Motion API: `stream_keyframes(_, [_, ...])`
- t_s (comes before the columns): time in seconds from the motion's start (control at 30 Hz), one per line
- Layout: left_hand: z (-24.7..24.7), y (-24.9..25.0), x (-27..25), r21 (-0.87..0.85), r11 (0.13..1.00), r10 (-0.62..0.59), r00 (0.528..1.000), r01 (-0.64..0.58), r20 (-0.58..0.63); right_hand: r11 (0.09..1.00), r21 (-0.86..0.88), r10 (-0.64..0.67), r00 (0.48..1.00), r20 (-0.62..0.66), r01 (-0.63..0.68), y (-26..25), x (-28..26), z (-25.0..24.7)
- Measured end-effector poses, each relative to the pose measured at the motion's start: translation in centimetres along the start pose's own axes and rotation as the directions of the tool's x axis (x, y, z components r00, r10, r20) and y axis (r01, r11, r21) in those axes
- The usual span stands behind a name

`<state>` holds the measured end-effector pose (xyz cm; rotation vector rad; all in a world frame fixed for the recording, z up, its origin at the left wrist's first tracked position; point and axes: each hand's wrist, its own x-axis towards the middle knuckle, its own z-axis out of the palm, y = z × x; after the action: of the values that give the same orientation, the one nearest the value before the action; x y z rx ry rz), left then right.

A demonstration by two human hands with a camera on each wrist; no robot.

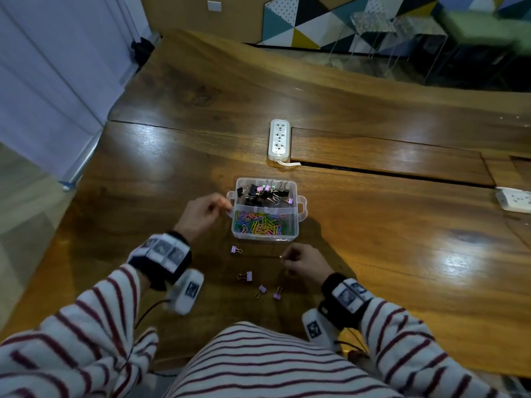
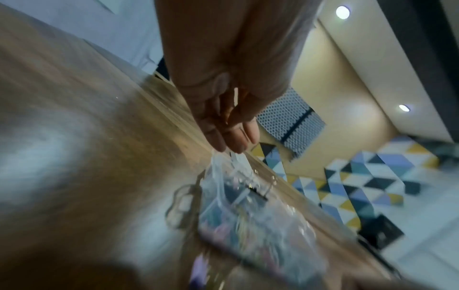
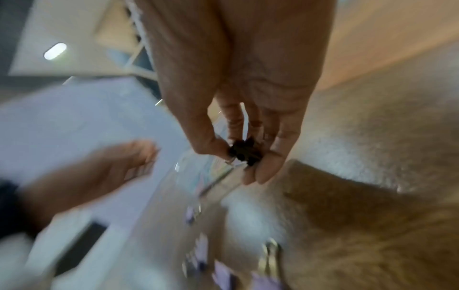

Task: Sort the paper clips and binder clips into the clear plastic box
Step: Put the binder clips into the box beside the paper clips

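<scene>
Clear plastic box (image 1: 293, 229): sits at the centre of the wooden tabletop (image 1: 388, 225), lid off, two compartments with a handle lug on either side. The far compartment, toward 12 o'clock, holds binder clips (image 1: 260, 193), mostly black with a few lilac. The near compartment, toward 6 o'clock, holds a heap of coloured paper clips (image 1: 263, 225).

Loose lilac binder clips, four on the tabletop, all at about 6 o'clock from the box: one (image 1: 236, 249) just beside the near wall, one (image 1: 246, 276) further toward the person, and a pair (image 1: 261, 290) (image 1: 277, 294) nearest the striped torso.

Left hand (image 1: 205, 214): at 9 o'clock of the box, against its left lug, fingers loosely curled. The left wrist view is blurred, fingers pointing down at the box rim; no object is seen in them.

Right hand (image 1: 304, 261): at 5 o'clock of the box, just off the near wall, above the tabletop. The right wrist view shows thumb and fingertips (image 3: 263, 172) pinching a small black binder clip (image 3: 244, 152).

White power strip (image 1: 280, 139): at 12 o'clock of the box, well apart, lengthwise away from the person. A second white strip (image 1: 514, 199) lies at 3 o'clock, at the frame edge.

Striped sleeves (image 1: 86, 326): both wrists carry dark bands with tagged camera units.
</scene>
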<state>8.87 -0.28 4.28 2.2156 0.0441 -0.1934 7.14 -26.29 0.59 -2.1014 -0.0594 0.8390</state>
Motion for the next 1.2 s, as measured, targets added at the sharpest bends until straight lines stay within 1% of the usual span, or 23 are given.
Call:
stream_keyframes(0.07, [1.0, -0.6, -2.2, 0.178, 0.984, -0.01, 0.988, -0.017, 0.153, 0.942, 0.308, 0.117, 0.99, 0.073, -0.135, 0.5, -0.1, -1.6])
stream_keyframes(0.13, [2.3, -1.3, -3.6, 0.373, 0.927, -0.082, 0.955, -0.031, 0.283, 0.844, 0.49, 0.166, 0.975, 0.149, -0.219, 0.7, -0.2, -2.9])
stream_keyframes(0.2, [3.6, -1.6, -4.3, 0.488, 0.871, -0.134, 0.929, -0.057, 0.346, 0.768, 0.593, 0.144, 0.968, 0.205, -0.24, 0.4, 0.0, -3.9])
stream_keyframes(0.3, [5.5, -1.2, -4.5, 0.563, 0.814, -0.103, 0.919, -0.142, 0.38, 0.609, 0.77, 0.048, 0.977, 0.207, -0.193, -1.3, 0.8, -4.9])
stream_keyframes(0.37, [6.6, -0.8, -4.5, 0.6, 0.786, -0.124, 0.912, -0.151, 0.392, 0.52, 0.838, 0.01, 0.982, 0.188, -0.165, -2.8, 1.5, -5.4])
stream_keyframes(0.4, [7.1, -0.7, -4.5, 0.621, 0.77, -0.145, 0.907, -0.146, 0.394, 0.505, 0.848, 0.013, 0.984, 0.176, -0.159, -3.5, 1.9, -5.6])
stream_keyframes(0.47, [7.7, -0.5, -4.3, 0.65, 0.745, -0.163, 0.904, -0.149, 0.394, 0.494, 0.856, 0.037, 0.987, 0.154, -0.152, -5.0, 2.8, -5.9])
stream_keyframes(0.57, [7.9, -0.3, -4.1, 0.645, 0.749, -0.144, 0.913, -0.152, 0.382, 0.477, 0.87, 0.112, 0.991, 0.076, -0.121, -6.8, 4.5, -6.3])
stream_keyframes(0.6, [7.9, -0.3, -4.1, 0.638, 0.754, -0.139, 0.913, -0.153, 0.384, 0.51, 0.852, 0.136, 0.989, 0.056, -0.118, -7.4, 5.0, -6.3])
stream_keyframes(0.63, [7.9, -0.4, -4.1, 0.631, 0.76, -0.133, 0.911, -0.159, 0.389, 0.571, 0.813, 0.155, 0.987, 0.036, -0.119, -7.9, 5.6, -6.3])
stream_keyframes(0.7, [7.8, -0.6, -4.4, 0.613, 0.772, -0.119, 0.909, -0.168, 0.399, 0.777, 0.619, 0.172, 0.985, -0.03, -0.116, -8.8, 6.6, -6.3])
stream_keyframes(0.73, [7.8, -0.7, -4.5, 0.602, 0.781, -0.116, 0.908, -0.168, 0.403, 0.884, 0.456, 0.158, 0.984, -0.083, -0.103, -9.3, 6.5, -6.3])
stream_keyframes(0.77, [7.9, -0.7, -4.6, 0.589, 0.791, -0.113, 0.905, -0.168, 0.41, 0.963, 0.26, 0.117, 0.982, -0.149, -0.075, -9.5, 6.2, -6.1])
stream_keyframes(0.8, [8.0, -0.6, -4.7, 0.577, 0.798, -0.108, 0.902, -0.172, 0.418, 0.998, 0.052, 0.035, 0.977, -0.21, -0.025, -9.7, 5.5, -5.9])
stream_keyframes(0.83, [8.1, -0.5, -4.8, 0.572, 0.8, -0.099, 0.899, -0.184, 0.427, 0.992, -0.119, -0.077, 0.968, -0.24, 0.05, -9.6, 4.7, -5.6])
stream_keyframes(0.87, [8.3, -0.4, -4.8, 0.571, 0.795, -0.082, 0.896, -0.205, 0.436, 0.964, -0.229, -0.183, 0.958, -0.221, 0.131, -9.3, 3.8, -5.0])
stream_keyframes(0.9, [8.4, -0.3, -4.9, 0.568, 0.79, -0.058, 0.894, -0.232, 0.445, 0.926, -0.306, -0.276, 0.951, -0.142, 0.223, -8.7, 2.9, -4.3])
stream_keyframes(0.93, [8.6, -0.3, -4.9, 0.558, 0.79, -0.033, 0.891, -0.255, 0.453, 0.871, -0.382, -0.342, 0.94, -0.02, 0.309, -8.0, 1.9, -3.4])
stream_keyframes(0.97, [8.7, -0.3, -5.0, 0.547, 0.792, -0.016, 0.887, -0.27, 0.462, 0.804, -0.464, -0.362, 0.925, 0.116, 0.372, -6.9, 1.1, -2.5])
stream_keyframes(1.0, [8.8, -0.3, -5.0, 0.537, 0.796, -0.01, 0.882, -0.279, 0.472, 0.737, -0.537, -0.341, 0.911, 0.23, 0.411, -5.8, 0.4, -1.7])
stream_keyframes(1.07, [9.0, -0.3, -4.8, 0.525, 0.805, -0.025, 0.867, -0.278, 0.497, 0.642, -0.622, -0.265, 0.89, 0.37, 0.449, -3.4, -0.8, -0.2])
stream_keyframes(1.13, [8.9, -0.1, -4.5, 0.518, 0.81, -0.044, 0.853, -0.274, 0.519, 0.566, -0.677, -0.176, 0.871, 0.459, 0.471, -1.4, -1.7, 0.8])
stream_keyframes(1.2, [8.6, 0.0, -4.3, 0.522, 0.805, -0.06, 0.837, -0.281, 0.543, 0.466, -0.706, -0.184, 0.839, 0.512, 0.533, -0.4, -2.3, 1.6])
